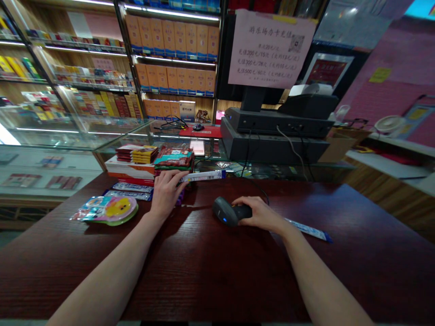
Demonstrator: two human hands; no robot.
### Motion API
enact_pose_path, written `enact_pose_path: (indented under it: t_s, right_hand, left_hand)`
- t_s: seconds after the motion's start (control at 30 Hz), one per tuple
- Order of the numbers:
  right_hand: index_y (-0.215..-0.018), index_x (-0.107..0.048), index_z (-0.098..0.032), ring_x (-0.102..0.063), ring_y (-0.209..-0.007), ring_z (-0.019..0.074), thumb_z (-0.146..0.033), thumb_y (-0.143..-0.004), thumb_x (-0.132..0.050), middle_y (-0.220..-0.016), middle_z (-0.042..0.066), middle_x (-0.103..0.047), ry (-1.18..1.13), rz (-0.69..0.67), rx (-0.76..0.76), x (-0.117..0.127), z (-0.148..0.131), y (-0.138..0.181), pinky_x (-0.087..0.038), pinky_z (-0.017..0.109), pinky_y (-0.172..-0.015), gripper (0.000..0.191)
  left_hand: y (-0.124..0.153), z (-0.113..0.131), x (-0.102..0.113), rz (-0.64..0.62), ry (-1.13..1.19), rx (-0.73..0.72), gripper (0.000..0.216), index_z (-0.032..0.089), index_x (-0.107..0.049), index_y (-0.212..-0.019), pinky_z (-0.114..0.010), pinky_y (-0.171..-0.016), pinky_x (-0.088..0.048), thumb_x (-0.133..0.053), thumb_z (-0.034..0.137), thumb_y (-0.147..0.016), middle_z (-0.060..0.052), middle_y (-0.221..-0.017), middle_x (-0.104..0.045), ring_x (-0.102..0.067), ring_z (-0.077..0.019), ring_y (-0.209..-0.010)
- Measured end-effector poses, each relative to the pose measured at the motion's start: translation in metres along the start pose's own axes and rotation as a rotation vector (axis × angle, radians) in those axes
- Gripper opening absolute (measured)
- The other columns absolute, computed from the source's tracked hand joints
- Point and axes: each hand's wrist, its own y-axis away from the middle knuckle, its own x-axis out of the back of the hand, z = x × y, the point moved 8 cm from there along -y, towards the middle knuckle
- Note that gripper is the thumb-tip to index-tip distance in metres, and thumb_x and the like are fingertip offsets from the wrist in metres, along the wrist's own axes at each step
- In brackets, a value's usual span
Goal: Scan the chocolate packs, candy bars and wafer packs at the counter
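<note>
My left hand [167,192] is closed on one end of a long, narrow blue-and-white packet [205,175], which points to the right above the table. In my right hand [260,213] is a black barcode scanner [226,211], its head turned left and a small blue light lit on it. Partly hidden behind my right wrist, a similar blue-and-white packet [311,230] lies on the dark wooden table [210,276]. Left of my left hand are more such packets [131,191] and a blister-carded toy [112,209] with a yellow face on it.
Behind my left hand stand stacked boxes [131,170] with red and yellow packs [139,154], beside snack bags [175,157]. A monitor with a paper price sign [272,50] sits on a black cash register base [275,145]. Cables hang from it. Glass display cases [50,167] stand left.
</note>
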Motion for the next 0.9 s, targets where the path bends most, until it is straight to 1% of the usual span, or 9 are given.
enact_pose_path:
  t_s: [0.17, 0.27, 0.37, 0.47, 0.53, 0.63, 0.73, 0.83, 0.9]
  right_hand:
    - [-0.117, -0.066, -0.025, -0.064, -0.109, 0.0263, -0.032, -0.073, -0.082, -0.117, 0.004, -0.072, 0.009, -0.008, -0.013, 0.000, 0.000, 0.000, -0.040, 0.042, -0.099, 0.047]
    - [-0.125, -0.065, -0.025, -0.062, -0.115, 0.0280, -0.034, -0.072, -0.083, -0.124, 0.006, -0.071, -0.048, -0.031, -0.020, 0.004, 0.000, 0.002, -0.039, 0.045, -0.104, 0.057]
    - [-0.139, -0.058, -0.028, -0.060, -0.123, 0.0288, -0.043, -0.079, -0.077, -0.130, 0.006, -0.069, -0.195, -0.050, -0.076, 0.010, 0.003, 0.006, -0.035, 0.050, -0.112, 0.065]
    - [-0.141, -0.056, -0.026, -0.060, -0.126, 0.0278, -0.052, -0.089, -0.063, -0.134, 0.008, -0.068, -0.371, 0.037, -0.143, 0.019, 0.011, 0.007, -0.039, 0.047, -0.110, 0.059]
    - [-0.139, -0.058, -0.023, -0.063, -0.122, 0.0272, -0.055, -0.094, -0.054, -0.129, 0.010, -0.071, -0.437, 0.140, -0.187, 0.024, 0.016, 0.005, -0.043, 0.045, -0.107, 0.056]
    - [-0.133, -0.062, -0.020, -0.065, -0.118, 0.0273, -0.057, -0.097, -0.046, -0.116, 0.010, -0.076, -0.462, 0.256, -0.221, 0.026, 0.020, 0.000, -0.042, 0.045, -0.108, 0.054]
    - [-0.128, -0.065, -0.019, -0.069, -0.111, 0.0272, -0.059, -0.097, -0.045, -0.108, 0.010, -0.078, -0.533, 0.295, -0.207, 0.022, 0.016, -0.005, -0.046, 0.043, -0.104, 0.054]
    - [-0.123, -0.067, -0.018, -0.073, -0.097, 0.0258, -0.061, -0.095, -0.047, -0.098, 0.009, -0.079, -0.628, 0.299, -0.235, 0.016, 0.015, -0.006, -0.052, 0.038, -0.092, 0.055]
    - [-0.118, -0.070, -0.019, -0.073, -0.090, 0.0244, -0.060, -0.092, -0.051, -0.092, 0.007, -0.078, -0.649, 0.303, -0.251, 0.015, 0.015, -0.006, -0.053, 0.036, -0.086, 0.052]
  left_hand:
    - [0.000, 0.003, 0.001, -0.002, 0.001, -0.010, 0.032, 0.024, -0.066, -0.126, -0.039, -0.089, -0.044, -0.062, 0.033, -0.095, -0.008, -0.114, -0.068, -0.058, -0.0261, -0.104]
    - [0.000, 0.006, 0.002, 0.003, 0.014, -0.032, 0.032, 0.024, -0.066, -0.125, -0.038, -0.088, -0.044, -0.063, 0.033, -0.095, -0.008, -0.112, -0.068, -0.059, -0.0257, -0.104]
    - [-0.001, 0.011, 0.002, -0.004, 0.037, -0.059, 0.031, 0.023, -0.066, -0.124, -0.037, -0.087, -0.043, -0.062, 0.032, -0.095, -0.009, -0.111, -0.068, -0.060, -0.0251, -0.104]
    - [-0.001, 0.019, 0.001, -0.029, 0.071, -0.107, 0.030, 0.022, -0.066, -0.124, -0.037, -0.087, -0.043, -0.062, 0.031, -0.096, -0.008, -0.110, -0.068, -0.060, -0.0244, -0.104]
    - [-0.001, 0.025, 0.000, -0.043, 0.092, -0.135, 0.030, 0.023, -0.066, -0.125, -0.037, -0.088, -0.043, -0.062, 0.030, -0.096, -0.007, -0.110, -0.069, -0.060, -0.0238, -0.104]
    - [-0.001, 0.034, -0.001, -0.044, 0.121, -0.161, 0.030, 0.024, -0.066, -0.125, -0.037, -0.086, -0.043, -0.062, 0.030, -0.096, -0.007, -0.109, -0.069, -0.060, -0.0227, -0.102]
    - [0.000, 0.043, -0.003, -0.049, 0.145, -0.184, 0.030, 0.024, -0.066, -0.125, -0.037, -0.086, -0.043, -0.062, 0.031, -0.096, -0.007, -0.109, -0.069, -0.060, -0.0223, -0.102]
    - [0.001, 0.050, -0.004, -0.052, 0.156, -0.209, 0.030, 0.024, -0.065, -0.125, -0.037, -0.086, -0.043, -0.062, 0.029, -0.096, -0.007, -0.109, -0.069, -0.060, -0.0221, -0.101]
    - [0.002, 0.053, -0.005, -0.055, 0.164, -0.219, 0.030, 0.024, -0.065, -0.126, -0.036, -0.086, -0.044, -0.062, 0.029, -0.096, -0.007, -0.109, -0.069, -0.060, -0.0220, -0.101]
